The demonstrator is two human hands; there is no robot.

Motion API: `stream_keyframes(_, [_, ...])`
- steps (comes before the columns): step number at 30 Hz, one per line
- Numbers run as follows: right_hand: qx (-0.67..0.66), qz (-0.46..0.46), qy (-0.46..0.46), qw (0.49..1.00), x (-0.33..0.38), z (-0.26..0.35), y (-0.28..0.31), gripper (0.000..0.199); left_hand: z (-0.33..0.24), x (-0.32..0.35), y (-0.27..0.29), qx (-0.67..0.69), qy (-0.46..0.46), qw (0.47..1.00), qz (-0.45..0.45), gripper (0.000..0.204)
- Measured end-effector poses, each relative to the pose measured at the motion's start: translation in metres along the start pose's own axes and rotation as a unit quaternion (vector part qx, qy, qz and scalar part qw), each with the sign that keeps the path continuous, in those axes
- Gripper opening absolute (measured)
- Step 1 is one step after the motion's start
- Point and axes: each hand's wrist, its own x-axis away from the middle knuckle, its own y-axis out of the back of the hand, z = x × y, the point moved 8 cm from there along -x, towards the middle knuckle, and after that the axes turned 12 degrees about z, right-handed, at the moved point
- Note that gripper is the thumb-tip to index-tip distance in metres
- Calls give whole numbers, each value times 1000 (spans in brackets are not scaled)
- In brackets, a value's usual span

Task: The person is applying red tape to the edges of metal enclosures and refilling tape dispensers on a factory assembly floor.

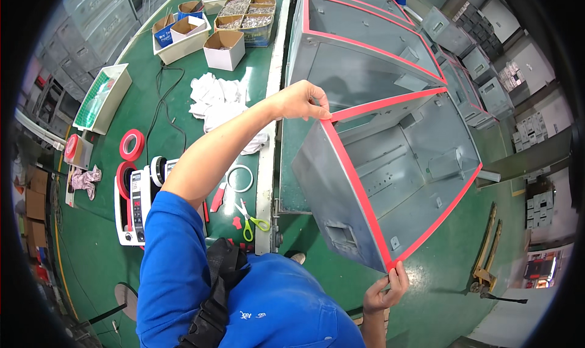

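A grey metal cabinet shell (pixel 320 183) with an open face stands before me, tilted in the view. Red tape (pixel 361 186) runs along the rim of its open face. At the rim's far left corner, my left hand (pixel 303 101) is closed, thumb and fingers pinching the tape's end. My right hand (pixel 388 289) is closed at the near corner, its fingertips pressed on the tape there. The strip between my hands lies along the rim's left edge; I cannot tell whether all of it is stuck down. Inside the shell are small brackets and holes.
More grey shells (pixel 365 37) with red-taped rims stand beyond. On the green table (pixel 177 98) at left are a tape dispenser (pixel 138 205), red tape rolls (pixel 131 145), scissors (pixel 251 221), white cloths (pixel 216 98) and boxes of small parts (pixel 224 48). A pallet jack (pixel 485 256) stands at right.
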Motion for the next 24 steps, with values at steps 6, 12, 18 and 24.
stream_keyframes(6, [-4,1,10,1000,-1,2,2,28,-3,1,0,-51,-25,998,-14,14])
stream_keyframes(12, [48,15,26,998,-10,7,2,32,-2,5,-4,2,13,999,-35,21])
stream_keyframes(18, [95,34,103,990,-5,0,-6,33,12,13,-8,117,-21,988,-103,30])
stream_keyframes(24, [10,50,236,970,-8,-28,13,21,11,15,-30,104,53,974,-196,29])
